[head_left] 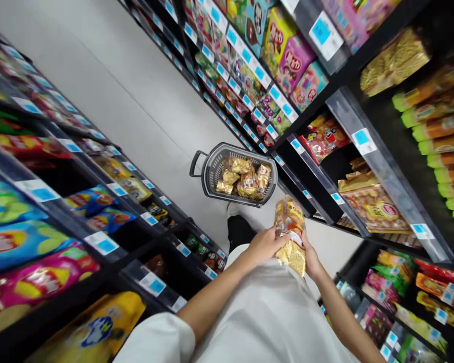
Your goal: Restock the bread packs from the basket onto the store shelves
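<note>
Left hand [263, 245] and right hand [310, 256] together grasping 1 gold-wrapped snack package [290, 234] at the front of their white shirt [274, 307], near a grey basket [209, 176] of gold packs [247, 181] on the floor [147, 96]

Head view (sole camera), facing steeply down toward aisle floor [144, 111]
</note>
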The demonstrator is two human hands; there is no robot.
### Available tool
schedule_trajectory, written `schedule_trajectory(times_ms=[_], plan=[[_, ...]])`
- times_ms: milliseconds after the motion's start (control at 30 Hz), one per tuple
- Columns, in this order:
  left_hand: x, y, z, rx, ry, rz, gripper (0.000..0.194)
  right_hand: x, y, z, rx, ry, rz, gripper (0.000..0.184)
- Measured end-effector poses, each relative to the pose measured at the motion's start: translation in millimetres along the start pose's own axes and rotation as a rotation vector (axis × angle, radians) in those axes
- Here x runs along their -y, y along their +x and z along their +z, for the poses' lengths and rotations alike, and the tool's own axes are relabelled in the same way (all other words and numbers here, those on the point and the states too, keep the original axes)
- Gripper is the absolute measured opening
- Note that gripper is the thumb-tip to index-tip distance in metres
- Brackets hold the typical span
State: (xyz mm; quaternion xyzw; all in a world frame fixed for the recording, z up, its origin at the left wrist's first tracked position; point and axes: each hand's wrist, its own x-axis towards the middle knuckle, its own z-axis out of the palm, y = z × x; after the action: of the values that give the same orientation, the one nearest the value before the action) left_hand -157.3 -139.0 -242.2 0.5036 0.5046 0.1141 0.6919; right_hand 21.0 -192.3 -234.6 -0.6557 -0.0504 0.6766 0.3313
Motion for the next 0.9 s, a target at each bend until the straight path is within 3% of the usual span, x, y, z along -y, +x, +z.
schedule_trajectory(times_ms=[100,233,433,567,733,900], plan=[[24,13,-14.8,0.082,-0.128,-0.012,0.051,-9,20,12,-0.087,0.011,-0.087,0.079],[73,53,-14.3,0.12,-0.331,-0.073,0.065,-26,69,16,-0.166,0.0,-0.153,0.076],[160,147,-5.7,0.002,-0.74,-0.296,0.099,-70,190,6,-0.225,-0.008,-0.162,0.072],[201,211,-3.0,-0.179,-0.771,-0.374,0.111,-93,272,-2,-0.195,-0.002,-0.174,0.073],[238,269,15.8,-0.346,-0.641,-0.277,0.082,-103,346,-11,-0.097,0.001,-0.274,0.06],[259,285,26.6,-0.372,-0.496,-0.247,0.073,-112,369,-23,-0.049,-0.058,-0.313,0.062]])
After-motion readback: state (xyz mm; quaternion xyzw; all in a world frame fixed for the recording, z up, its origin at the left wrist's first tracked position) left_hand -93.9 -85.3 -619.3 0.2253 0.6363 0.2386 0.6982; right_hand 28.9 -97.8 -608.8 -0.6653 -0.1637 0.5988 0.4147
